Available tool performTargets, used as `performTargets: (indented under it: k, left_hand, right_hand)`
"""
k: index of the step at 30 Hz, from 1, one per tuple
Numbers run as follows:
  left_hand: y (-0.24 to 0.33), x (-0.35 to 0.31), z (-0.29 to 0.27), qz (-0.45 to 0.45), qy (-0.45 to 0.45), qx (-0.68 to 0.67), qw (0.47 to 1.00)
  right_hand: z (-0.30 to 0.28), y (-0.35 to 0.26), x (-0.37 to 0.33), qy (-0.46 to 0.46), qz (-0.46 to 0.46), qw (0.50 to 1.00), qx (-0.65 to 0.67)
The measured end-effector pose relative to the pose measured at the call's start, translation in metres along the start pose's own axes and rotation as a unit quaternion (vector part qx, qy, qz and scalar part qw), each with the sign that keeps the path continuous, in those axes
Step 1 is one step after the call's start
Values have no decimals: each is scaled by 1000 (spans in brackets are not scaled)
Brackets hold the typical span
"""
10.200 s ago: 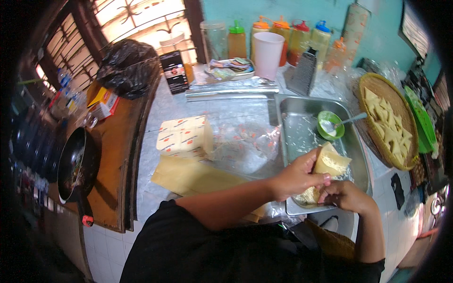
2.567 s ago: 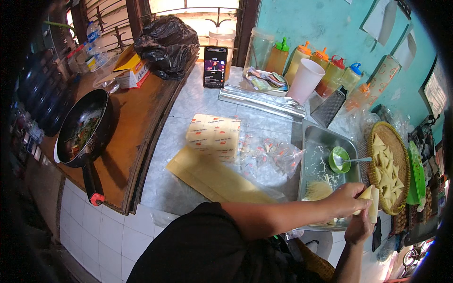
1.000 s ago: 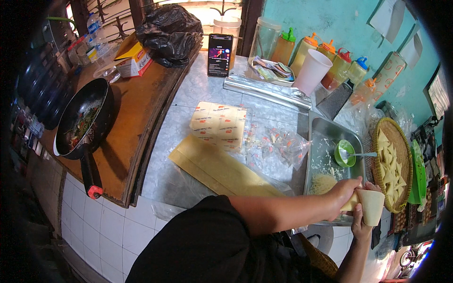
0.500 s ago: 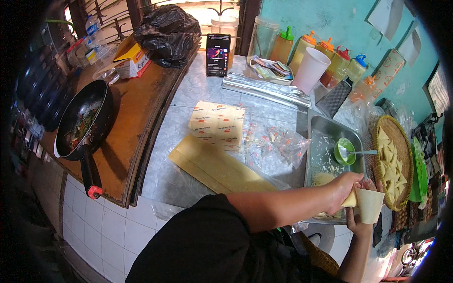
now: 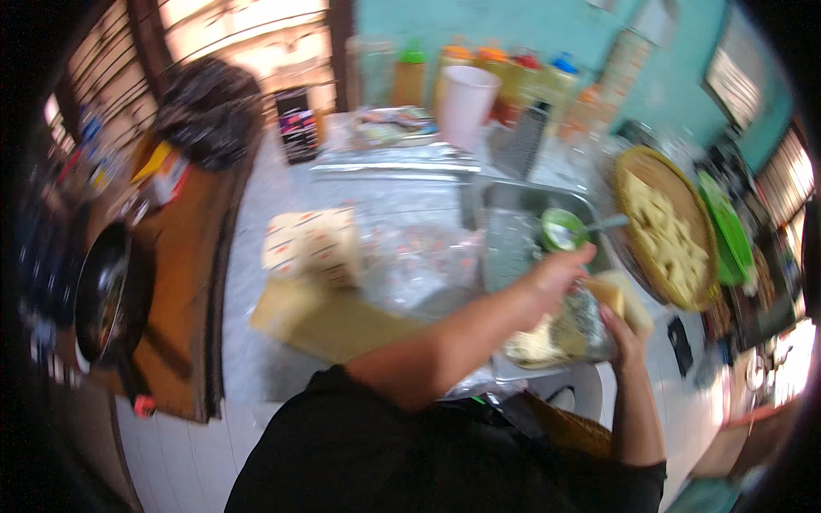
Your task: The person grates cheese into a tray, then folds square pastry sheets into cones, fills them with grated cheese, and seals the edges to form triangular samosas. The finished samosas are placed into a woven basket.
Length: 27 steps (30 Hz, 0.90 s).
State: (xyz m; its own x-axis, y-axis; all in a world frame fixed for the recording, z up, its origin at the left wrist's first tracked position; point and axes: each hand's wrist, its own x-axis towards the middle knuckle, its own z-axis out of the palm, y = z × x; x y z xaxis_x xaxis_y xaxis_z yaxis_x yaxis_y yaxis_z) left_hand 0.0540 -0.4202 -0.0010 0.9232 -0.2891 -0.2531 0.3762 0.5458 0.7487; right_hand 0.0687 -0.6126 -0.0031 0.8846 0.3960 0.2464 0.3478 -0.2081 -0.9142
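Observation:
In my right hand (image 5: 626, 338) is a pale yellow pastry wrapper (image 5: 634, 309), folded over, its thumb pressed against the near side. My left hand (image 5: 560, 278) is over a metal tray (image 5: 505, 190), close to a small green bowl (image 5: 560, 224) with a spoon (image 5: 605, 224) resting in it. Motion blur hides whether the left fingers grip anything. Pale grated shreds (image 5: 534, 344) lie in the near part of the tray, below my left wrist.
Right of the tray, a round woven basket (image 5: 629, 167) holds several folded triangular pastries (image 5: 667, 235). A stack of long wrapper sheets (image 5: 329, 321) lies left. A grater (image 5: 522, 141), a foil roll (image 5: 393, 162) and a pink cup (image 5: 467, 103) stand or lie behind. A frying pan (image 5: 111, 291) is far left.
My left hand has left the wrapper and moved left and up toward the green bowl. My right hand has shifted up and left with the wrapper. The whole view has turned right.

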Motion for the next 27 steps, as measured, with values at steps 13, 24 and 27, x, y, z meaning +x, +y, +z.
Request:
performTargets:
  k: [13, 24, 27]
  left_hand:
    - [25, -31, 16, -31, -130, 125, 983]
    - [26, -35, 22, 64, -58, 226, 970]
    - [23, -36, 22, 91, -42, 228, 969]
  right_hand:
    - [9, -46, -1, -137, 235, 914, 301]
    - [13, -27, 5, -200, 145, 943, 224]
    - [11, -24, 7, -205, 143, 953, 172]
